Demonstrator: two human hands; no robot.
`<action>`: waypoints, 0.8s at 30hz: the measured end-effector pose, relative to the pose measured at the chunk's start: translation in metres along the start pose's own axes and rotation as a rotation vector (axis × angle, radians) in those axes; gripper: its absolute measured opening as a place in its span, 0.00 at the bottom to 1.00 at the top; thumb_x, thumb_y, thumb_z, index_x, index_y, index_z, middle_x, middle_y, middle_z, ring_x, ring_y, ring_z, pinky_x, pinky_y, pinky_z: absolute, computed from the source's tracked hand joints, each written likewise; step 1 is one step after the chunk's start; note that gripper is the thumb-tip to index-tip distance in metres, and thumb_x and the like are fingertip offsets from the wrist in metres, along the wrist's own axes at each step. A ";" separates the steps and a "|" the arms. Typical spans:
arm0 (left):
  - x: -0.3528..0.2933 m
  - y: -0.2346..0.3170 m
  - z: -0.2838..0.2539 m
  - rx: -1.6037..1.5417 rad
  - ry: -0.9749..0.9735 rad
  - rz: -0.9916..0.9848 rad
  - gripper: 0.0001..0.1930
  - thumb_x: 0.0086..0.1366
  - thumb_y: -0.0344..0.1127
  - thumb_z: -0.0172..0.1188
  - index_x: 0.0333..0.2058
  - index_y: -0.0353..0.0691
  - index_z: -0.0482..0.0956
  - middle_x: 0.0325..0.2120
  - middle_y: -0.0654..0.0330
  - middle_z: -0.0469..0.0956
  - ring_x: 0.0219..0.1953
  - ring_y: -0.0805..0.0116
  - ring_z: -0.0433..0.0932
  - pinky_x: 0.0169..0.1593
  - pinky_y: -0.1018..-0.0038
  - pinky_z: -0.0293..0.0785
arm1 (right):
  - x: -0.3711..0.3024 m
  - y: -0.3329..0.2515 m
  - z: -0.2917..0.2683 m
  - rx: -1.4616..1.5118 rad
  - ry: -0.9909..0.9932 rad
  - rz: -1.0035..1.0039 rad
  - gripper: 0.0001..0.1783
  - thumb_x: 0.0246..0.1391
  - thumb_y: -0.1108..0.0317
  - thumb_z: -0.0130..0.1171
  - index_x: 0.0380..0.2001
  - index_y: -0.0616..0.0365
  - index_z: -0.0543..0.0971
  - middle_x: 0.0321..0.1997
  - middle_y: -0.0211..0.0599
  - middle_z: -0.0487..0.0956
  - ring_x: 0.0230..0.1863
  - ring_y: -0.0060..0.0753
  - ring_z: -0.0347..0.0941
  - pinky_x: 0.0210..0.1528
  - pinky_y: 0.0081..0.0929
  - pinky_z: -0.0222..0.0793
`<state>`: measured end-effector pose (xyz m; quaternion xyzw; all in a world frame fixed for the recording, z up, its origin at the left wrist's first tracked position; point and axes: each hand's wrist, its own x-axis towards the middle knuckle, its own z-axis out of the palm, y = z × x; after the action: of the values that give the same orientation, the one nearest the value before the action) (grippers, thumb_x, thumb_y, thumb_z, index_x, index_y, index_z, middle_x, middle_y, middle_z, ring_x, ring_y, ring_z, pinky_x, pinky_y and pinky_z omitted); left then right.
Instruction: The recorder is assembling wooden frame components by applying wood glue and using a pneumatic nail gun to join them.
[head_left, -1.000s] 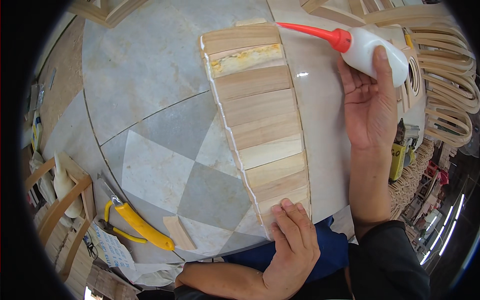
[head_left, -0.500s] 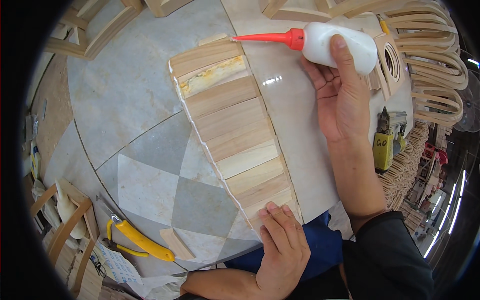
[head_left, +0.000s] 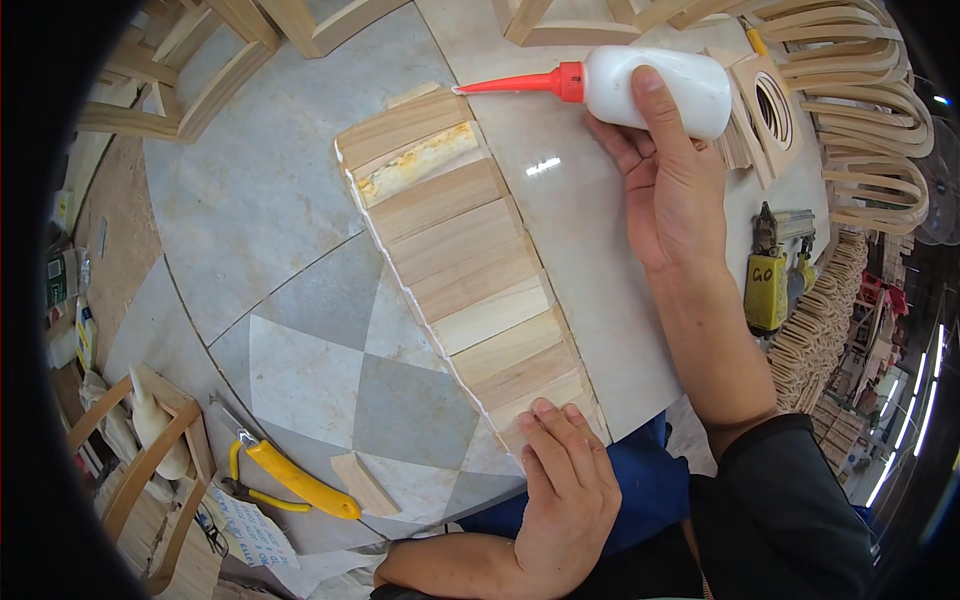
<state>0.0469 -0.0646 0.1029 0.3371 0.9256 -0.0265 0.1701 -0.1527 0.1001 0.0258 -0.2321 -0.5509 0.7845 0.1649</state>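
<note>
Head view: the right hand (head_left: 675,190) holds a white squeeze bottle (head_left: 665,88), thumb pressed along its side, its red nozzle (head_left: 510,83) at the far right corner of a wooden slatted panel (head_left: 465,245) lying on the tiled table (head_left: 305,370). A white bead (head_left: 402,286) lines the panel's left edge. The left hand (head_left: 568,490) grips nothing, fingers flat on the near end. A yellow-handled cutter (head_left: 305,482) lies left.
</note>
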 end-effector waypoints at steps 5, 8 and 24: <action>0.003 -0.005 0.002 -0.024 0.054 0.052 0.21 0.66 0.24 0.58 0.56 0.20 0.82 0.55 0.24 0.80 0.55 0.33 0.83 0.53 0.64 0.85 | -0.006 0.001 -0.004 -0.028 0.009 0.002 0.32 0.63 0.62 0.78 0.58 0.76 0.78 0.56 0.52 0.83 0.57 0.44 0.85 0.63 0.33 0.85; 0.001 -0.003 0.005 -0.049 0.062 0.060 0.21 0.67 0.24 0.58 0.56 0.19 0.82 0.55 0.23 0.80 0.55 0.33 0.83 0.54 0.64 0.85 | -0.005 0.005 0.008 0.035 0.052 -0.036 0.25 0.66 0.65 0.72 0.59 0.72 0.80 0.54 0.51 0.85 0.51 0.42 0.85 0.54 0.32 0.83; -0.001 0.004 0.007 -0.099 0.059 -0.019 0.23 0.65 0.21 0.61 0.59 0.19 0.79 0.59 0.22 0.76 0.60 0.33 0.80 0.52 0.68 0.85 | -0.025 -0.005 -0.027 -0.047 0.004 0.033 0.34 0.65 0.62 0.76 0.61 0.77 0.75 0.57 0.52 0.83 0.55 0.42 0.86 0.59 0.31 0.88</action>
<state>0.0521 -0.0628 0.0970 0.3201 0.9336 0.0275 0.1588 -0.1173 0.1099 0.0270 -0.2466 -0.5647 0.7736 0.1476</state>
